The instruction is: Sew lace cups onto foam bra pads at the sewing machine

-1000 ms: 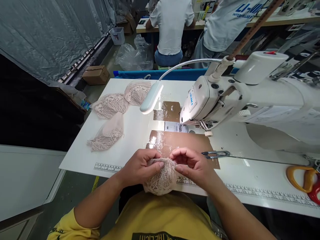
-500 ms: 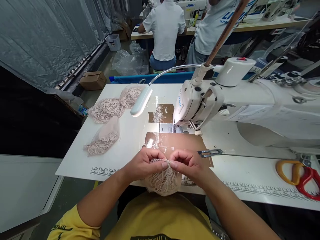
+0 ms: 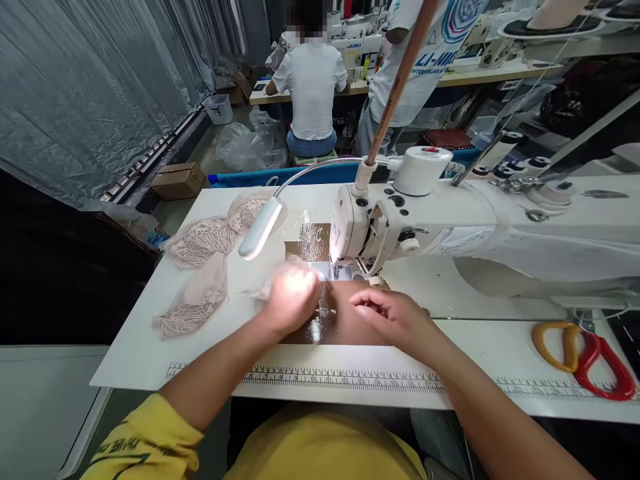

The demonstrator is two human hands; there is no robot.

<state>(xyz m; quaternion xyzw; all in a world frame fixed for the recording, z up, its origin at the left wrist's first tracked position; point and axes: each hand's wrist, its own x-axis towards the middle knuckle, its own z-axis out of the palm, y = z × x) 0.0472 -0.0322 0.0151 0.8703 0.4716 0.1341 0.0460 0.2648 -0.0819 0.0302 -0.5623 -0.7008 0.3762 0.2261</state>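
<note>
The left hand (image 3: 294, 298) grips a blurred lace piece (image 3: 269, 280), which juts out to its left over the table (image 3: 130, 353); the right hand (image 3: 393, 315), loosely curled, slightly gapped, is apart from it.

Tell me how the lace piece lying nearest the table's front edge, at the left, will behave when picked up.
The lace piece would probably hang floppy, since it looks like thin fabric with an uneven outline. It is likely light for its size, as part of it is sheer. It seems unlikely to roll, lying slumped on the table.
</note>
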